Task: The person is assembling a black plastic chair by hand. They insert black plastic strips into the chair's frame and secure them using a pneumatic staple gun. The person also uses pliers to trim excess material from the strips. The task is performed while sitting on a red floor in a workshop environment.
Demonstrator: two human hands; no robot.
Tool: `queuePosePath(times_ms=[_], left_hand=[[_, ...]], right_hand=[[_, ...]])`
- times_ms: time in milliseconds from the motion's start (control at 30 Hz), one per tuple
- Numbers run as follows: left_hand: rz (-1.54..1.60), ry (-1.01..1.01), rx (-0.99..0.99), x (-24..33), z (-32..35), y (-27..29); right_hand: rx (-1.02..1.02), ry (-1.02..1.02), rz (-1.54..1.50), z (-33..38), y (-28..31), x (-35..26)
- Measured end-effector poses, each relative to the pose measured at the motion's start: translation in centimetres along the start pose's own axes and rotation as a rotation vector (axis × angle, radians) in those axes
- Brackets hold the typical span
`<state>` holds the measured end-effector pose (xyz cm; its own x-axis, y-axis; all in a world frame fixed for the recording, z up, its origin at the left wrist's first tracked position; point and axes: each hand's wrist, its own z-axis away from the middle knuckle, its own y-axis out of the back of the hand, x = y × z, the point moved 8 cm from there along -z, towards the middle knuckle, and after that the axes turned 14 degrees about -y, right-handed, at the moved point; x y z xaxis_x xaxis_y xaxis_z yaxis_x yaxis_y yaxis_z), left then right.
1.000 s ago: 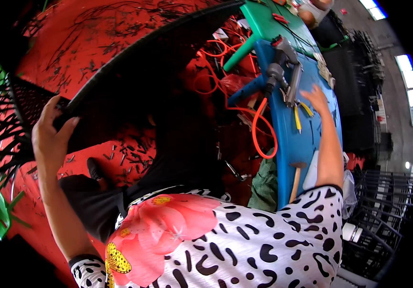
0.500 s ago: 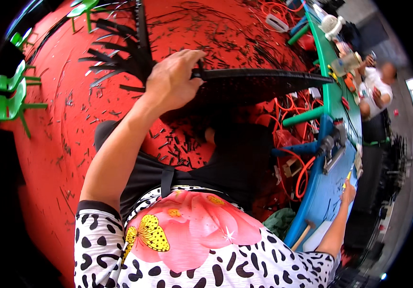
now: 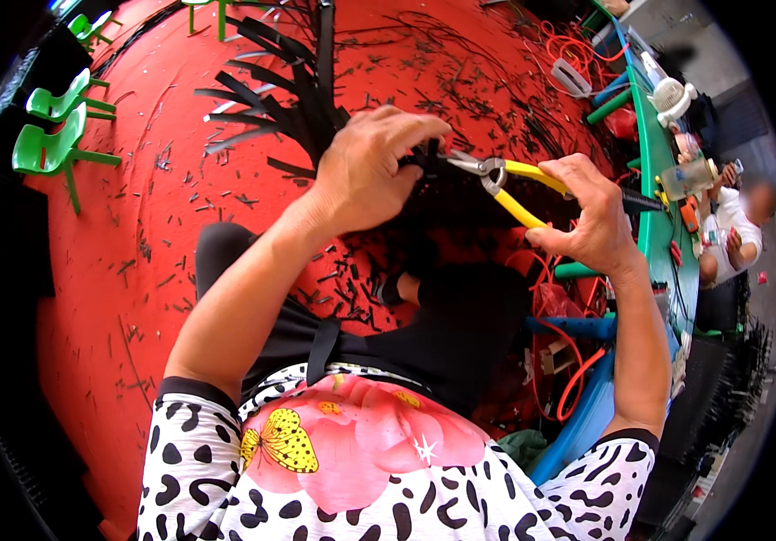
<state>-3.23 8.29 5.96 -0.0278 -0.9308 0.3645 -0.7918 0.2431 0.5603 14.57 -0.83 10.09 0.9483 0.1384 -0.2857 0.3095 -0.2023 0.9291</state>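
My left hand (image 3: 372, 169) is closed, thumb and fingers pinching a short black strip (image 3: 430, 155) at the edge of a dark woven-looking piece (image 3: 469, 203) over my lap. In my right hand (image 3: 591, 215) is a pair of yellow-handled pliers (image 3: 523, 212), its handles spread apart. The metal jaws point left and reach the strip by my left fingertips; whether they bite on it I cannot tell. Loose ends of flat black strips (image 3: 275, 104) fan out beyond my left hand.
Black offcuts (image 3: 343, 293) litter the red floor (image 3: 154, 270). Green chairs (image 3: 50, 144) stand at the left. On the right run a green-edged table (image 3: 654, 225) and a blue bench (image 3: 577, 424), with orange hoses (image 3: 577, 388) below. Another person (image 3: 739, 225) sits beyond.
My right hand has come up from the blue bench with the yellow-handled pliers and brought them to my left hand. The view has shifted slightly; my left hand still holds the black work.
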Motion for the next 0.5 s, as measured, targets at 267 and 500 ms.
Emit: queuePosePath(times_ms=[267, 500], left_hand=[[-0.003, -0.002, 0.007, 0.2, 0.1, 0.4], [0.035, -0.033, 0.065, 0.6, -0.1, -0.4]], right_hand=[[-0.123, 0.123, 0.006, -3.5, -1.9, -1.2], [-0.142, 0.185, -0.026, -3.6, -2.3, -0.1]])
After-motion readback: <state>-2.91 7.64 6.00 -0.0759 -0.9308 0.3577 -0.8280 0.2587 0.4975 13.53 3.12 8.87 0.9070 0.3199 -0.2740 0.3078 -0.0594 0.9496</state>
